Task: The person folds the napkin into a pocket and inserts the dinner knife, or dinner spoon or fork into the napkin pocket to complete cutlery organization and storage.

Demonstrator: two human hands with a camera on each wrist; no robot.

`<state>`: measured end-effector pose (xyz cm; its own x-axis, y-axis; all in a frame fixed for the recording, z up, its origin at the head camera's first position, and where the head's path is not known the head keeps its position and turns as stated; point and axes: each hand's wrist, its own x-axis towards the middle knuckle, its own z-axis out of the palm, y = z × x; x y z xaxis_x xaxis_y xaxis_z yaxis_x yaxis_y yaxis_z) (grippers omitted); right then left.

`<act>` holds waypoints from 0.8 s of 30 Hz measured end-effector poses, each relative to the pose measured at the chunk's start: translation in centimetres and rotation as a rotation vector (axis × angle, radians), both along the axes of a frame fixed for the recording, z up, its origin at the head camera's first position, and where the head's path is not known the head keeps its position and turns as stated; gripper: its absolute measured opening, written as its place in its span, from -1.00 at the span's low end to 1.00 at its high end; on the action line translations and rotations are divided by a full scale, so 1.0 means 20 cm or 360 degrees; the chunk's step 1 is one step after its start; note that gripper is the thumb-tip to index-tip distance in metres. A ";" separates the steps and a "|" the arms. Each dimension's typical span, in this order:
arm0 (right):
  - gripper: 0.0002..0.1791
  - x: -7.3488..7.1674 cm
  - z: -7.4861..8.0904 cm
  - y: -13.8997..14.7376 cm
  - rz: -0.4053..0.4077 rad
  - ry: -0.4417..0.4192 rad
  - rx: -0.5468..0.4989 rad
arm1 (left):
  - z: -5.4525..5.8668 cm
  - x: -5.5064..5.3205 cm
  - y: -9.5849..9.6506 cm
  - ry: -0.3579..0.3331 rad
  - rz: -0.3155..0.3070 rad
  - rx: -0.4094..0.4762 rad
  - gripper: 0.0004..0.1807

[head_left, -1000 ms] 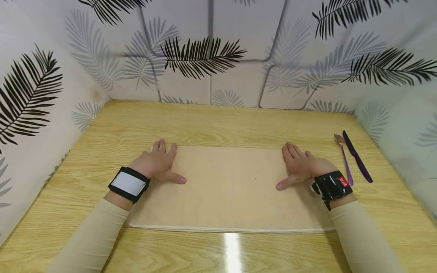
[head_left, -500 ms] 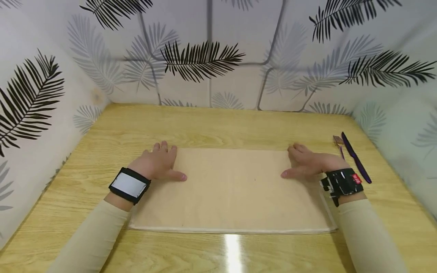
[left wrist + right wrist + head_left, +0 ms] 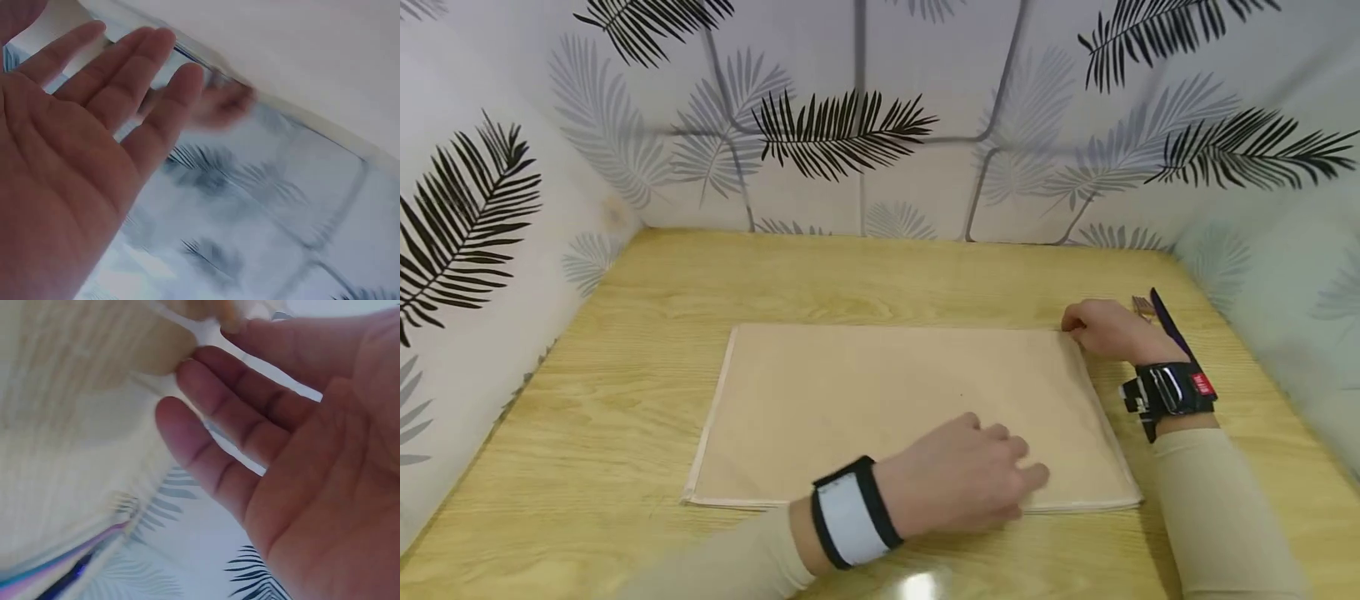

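A beige folded cloth (image 3: 850, 400) lies flat on the wooden table, its long sides running left to right. At its far right corner, my right hand (image 3: 1105, 327) has its fingers curled down and pinches the corner; the exact contact is partly hidden. My left hand (image 3: 962, 475) hovers above the cloth's near edge, right of the middle. In the left wrist view the fingers (image 3: 119, 94) of this hand are loosely bent, holding nothing. The right wrist view shows the right palm and bent fingers (image 3: 206, 456) beside the blurred table surface.
A purple knife (image 3: 1171, 321) and a fork (image 3: 1142, 307) lie at the right of the table (image 3: 587, 375), partly behind the right hand and wrist. Leaf-patterned fabric walls (image 3: 850, 192) close off the back and both sides.
My left hand has left the cloth's far left corner and moved right and nearer, over the near edge. My right hand has slid right to the far right corner, its fingers now curled.
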<state>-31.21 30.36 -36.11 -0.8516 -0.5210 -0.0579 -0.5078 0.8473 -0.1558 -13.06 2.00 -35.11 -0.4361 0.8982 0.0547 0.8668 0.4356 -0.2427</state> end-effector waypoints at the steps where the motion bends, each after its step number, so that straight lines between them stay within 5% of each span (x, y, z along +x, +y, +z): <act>1: -0.82 -0.01 -0.01 0.01 -0.0019 -0.0002 -0.0016 | -0.02 0.03 0.08 0.0011 -0.0034 0.0004 -0.75; 4: -0.85 -0.02 -0.05 0.02 -0.0070 -0.0020 -0.0055 | -0.08 0.09 0.28 0.0033 -0.0099 0.0001 -0.77; 9: -0.89 -0.03 -0.05 0.04 -0.0097 -0.0003 -0.0102 | -0.17 0.10 0.51 0.0118 -0.0121 0.0034 -0.71; 17: -0.93 -0.04 -0.06 0.07 -0.0113 -0.0099 -0.0214 | -0.20 0.07 0.63 0.0264 -0.0136 0.0092 -0.71; 24: -0.95 -0.05 -0.08 0.09 -0.0192 -0.0143 -0.0370 | -0.20 0.02 0.68 0.0221 -0.0114 0.0119 -0.73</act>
<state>-32.21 32.24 -37.61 -0.9051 -0.4243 -0.0265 -0.3808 0.8370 -0.3930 -12.58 15.60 -39.09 -0.3546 0.9180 0.1777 0.8567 0.3951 -0.3315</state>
